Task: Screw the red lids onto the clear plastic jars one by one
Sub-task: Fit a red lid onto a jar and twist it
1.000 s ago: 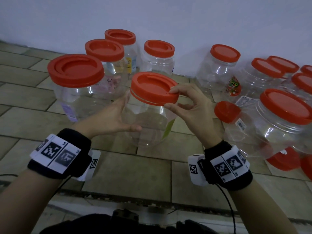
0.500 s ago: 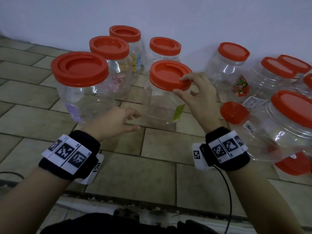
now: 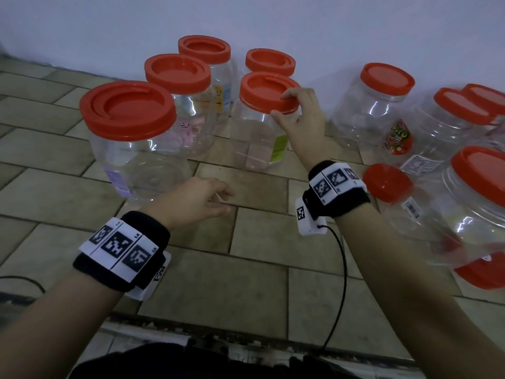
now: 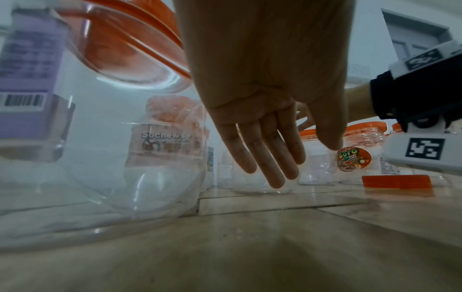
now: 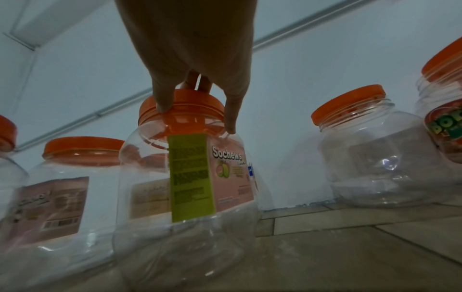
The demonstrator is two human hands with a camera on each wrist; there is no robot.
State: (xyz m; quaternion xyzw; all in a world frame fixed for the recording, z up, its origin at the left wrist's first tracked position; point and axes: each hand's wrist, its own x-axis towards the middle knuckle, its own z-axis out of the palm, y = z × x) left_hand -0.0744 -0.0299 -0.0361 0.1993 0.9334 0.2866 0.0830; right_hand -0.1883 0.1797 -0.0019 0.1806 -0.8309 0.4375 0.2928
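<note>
Red lid (image 5: 180, 107) pinched by right hand (image 5: 195, 59) tops "Sochews" jar (image 5: 190, 197), flavour print blurred

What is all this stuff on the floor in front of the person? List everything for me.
Clear plastic jars with red lids on: at least ten in view, standing on the tiled floor, most near the wall, some cut off at the right edge.
Jar with the green and pink label: one, clear, centre, standing on the floor; its red lid is gripped at the rim.
Loose red lid: one, right of the right wrist, in front of a jar.
Tiled floor: beige-brown.
Wall: pale, behind the jars.
Black wristbands with square-patterned tags: two, one per wrist.
Left hand: empty, fingers relaxed, above the floor.
Right hand: pinching the centre jar's lid.
</note>
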